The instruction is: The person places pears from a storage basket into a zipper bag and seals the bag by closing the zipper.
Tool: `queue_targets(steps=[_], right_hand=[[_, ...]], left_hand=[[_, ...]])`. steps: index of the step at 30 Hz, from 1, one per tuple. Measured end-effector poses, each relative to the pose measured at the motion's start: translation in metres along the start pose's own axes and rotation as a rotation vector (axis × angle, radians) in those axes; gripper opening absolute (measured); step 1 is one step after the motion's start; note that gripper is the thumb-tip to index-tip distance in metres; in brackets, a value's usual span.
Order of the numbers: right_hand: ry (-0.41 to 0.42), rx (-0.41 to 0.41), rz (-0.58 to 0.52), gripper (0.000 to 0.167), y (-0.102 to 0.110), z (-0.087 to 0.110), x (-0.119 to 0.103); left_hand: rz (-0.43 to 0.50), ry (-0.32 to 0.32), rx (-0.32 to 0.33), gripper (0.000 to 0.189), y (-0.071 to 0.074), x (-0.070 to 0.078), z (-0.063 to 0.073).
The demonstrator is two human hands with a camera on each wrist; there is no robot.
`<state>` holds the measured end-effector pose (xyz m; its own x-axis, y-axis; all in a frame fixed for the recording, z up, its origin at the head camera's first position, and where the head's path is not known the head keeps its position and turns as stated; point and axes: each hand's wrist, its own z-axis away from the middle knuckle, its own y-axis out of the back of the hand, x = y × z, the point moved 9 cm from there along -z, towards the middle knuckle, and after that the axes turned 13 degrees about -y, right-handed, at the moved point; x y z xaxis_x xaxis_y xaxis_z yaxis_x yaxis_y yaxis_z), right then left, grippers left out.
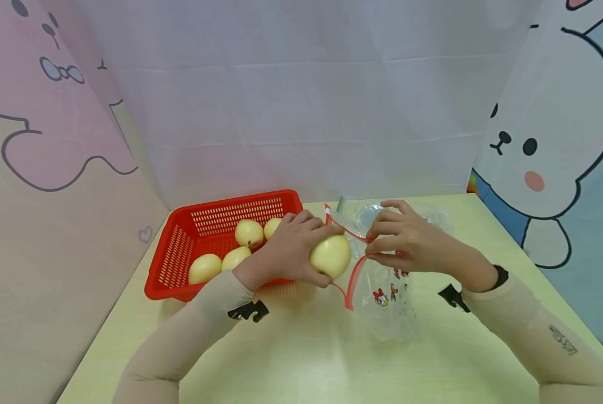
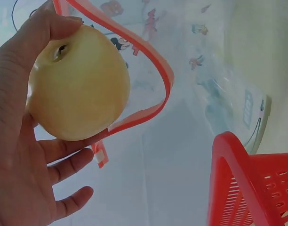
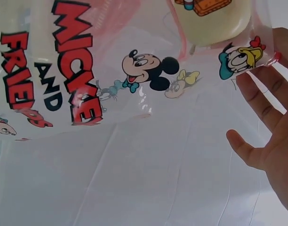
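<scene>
My left hand [image 1: 296, 247] grips a round, pale yellow pear [image 1: 331, 256] at the mouth of a clear zip bag [image 1: 382, 306]. The left wrist view shows the thumb by the pear's stem end and a forefinger beneath; the other fingers are spread. The bag's red zip edge [image 2: 156, 63] bows out behind the fruit. With thumb and fingertips, my right hand [image 1: 412, 238] pinches the far side of that mouth, holding it apart. Cartoon prints [image 3: 148, 68] cover the bag, and the pear shows through its plastic in the right wrist view.
A red plastic basket [image 1: 172, 224] stands at the back left of the pale table [image 1: 291, 359], with several pears [image 1: 205, 269] inside. More clear plastic [image 1: 435, 216] lies behind my right hand. White cloth [image 1: 306, 112] hangs along the table's back edge.
</scene>
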<state>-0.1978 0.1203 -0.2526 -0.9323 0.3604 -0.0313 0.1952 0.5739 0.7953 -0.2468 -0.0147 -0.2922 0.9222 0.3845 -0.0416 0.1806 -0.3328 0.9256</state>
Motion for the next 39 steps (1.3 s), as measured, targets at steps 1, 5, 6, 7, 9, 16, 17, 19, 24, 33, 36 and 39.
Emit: queue_targets(steps=[1,5,6,7,9,16,17,19,24,33,36,39], right_hand=[[0.002,0.003,0.001,0.039,0.0,0.0,0.0],[0.007,0.007,0.001,0.038,-0.001,0.0,0.0],[0.006,0.008,0.001,0.038,-0.002,0.0,0.0],[0.004,0.008,0.001,0.038,-0.002,0.0,0.0],[0.001,0.008,-0.005,0.038,-0.002,0.0,0.0],[0.005,0.038,-0.031,0.035,0.006,0.0,0.001],[0.007,0.045,-0.031,0.035,0.007,0.0,0.001],[0.013,0.056,-0.034,0.035,0.009,0.001,0.001],[0.009,0.06,-0.035,0.035,0.011,0.003,0.003],[-0.001,0.057,-0.05,0.037,0.008,0.002,0.006],[-0.008,0.048,-0.052,0.038,0.007,0.002,0.006],[-0.012,0.044,-0.055,0.038,0.006,0.002,0.007]], left_hand=[[0.012,0.008,0.004,0.074,0.0,0.0,0.0],[-0.009,0.041,0.031,0.074,-0.001,0.003,-0.001],[-0.026,0.051,0.033,0.075,-0.002,0.003,-0.001],[-0.047,0.062,0.027,0.075,-0.005,0.004,-0.001],[-0.087,0.075,-0.002,0.076,-0.011,0.007,0.001],[-0.232,0.027,-0.159,0.08,-0.035,0.018,0.002],[-0.25,0.035,-0.179,0.079,-0.037,0.017,0.003],[-0.268,0.063,-0.213,0.078,-0.041,0.015,0.004],[-0.29,0.135,-0.279,0.08,-0.045,0.009,0.008],[-0.303,0.171,-0.285,0.078,-0.046,0.009,0.011],[-0.314,0.17,-0.278,0.079,-0.047,0.009,0.012],[-0.318,0.172,-0.281,0.08,-0.049,0.01,0.014]])
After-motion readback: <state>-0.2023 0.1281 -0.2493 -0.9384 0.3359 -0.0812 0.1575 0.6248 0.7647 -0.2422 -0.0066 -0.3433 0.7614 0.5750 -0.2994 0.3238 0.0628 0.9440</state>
